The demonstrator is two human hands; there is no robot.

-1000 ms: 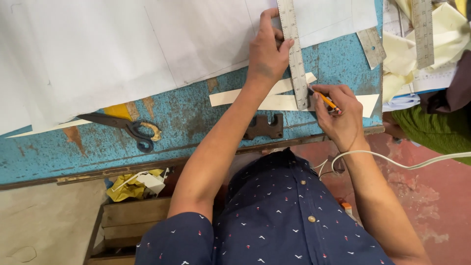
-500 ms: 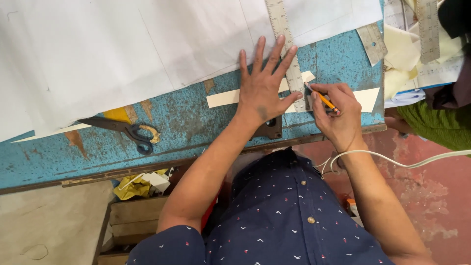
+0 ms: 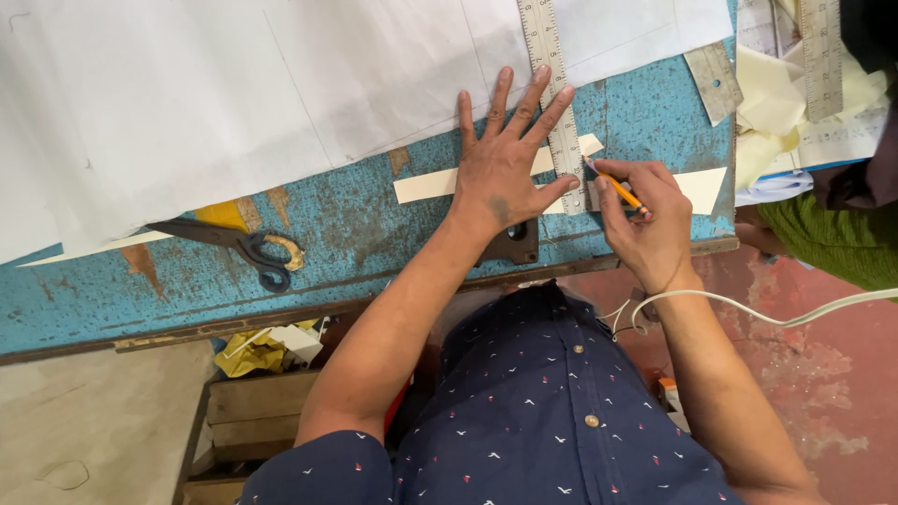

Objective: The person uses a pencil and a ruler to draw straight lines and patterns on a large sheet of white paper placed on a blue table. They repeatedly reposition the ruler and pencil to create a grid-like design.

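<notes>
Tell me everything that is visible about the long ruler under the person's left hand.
The ruler is a long, narrow, flat strip, pale grey, and looks like worn metal, with fine marks along its edges. It lies flat, running from the top edge of the picture down across the white paper sheet onto the blue table and over a cream paper strip. The left hand, fingers spread, presses on its lower part. The right hand holds a yellow pencil whose tip is at the ruler's right edge.

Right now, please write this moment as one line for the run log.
left hand: flat, fingers spread, pressing ruler and paper strip | right hand: holds pencil, tip at ruler edge | scissors: untouched
</notes>
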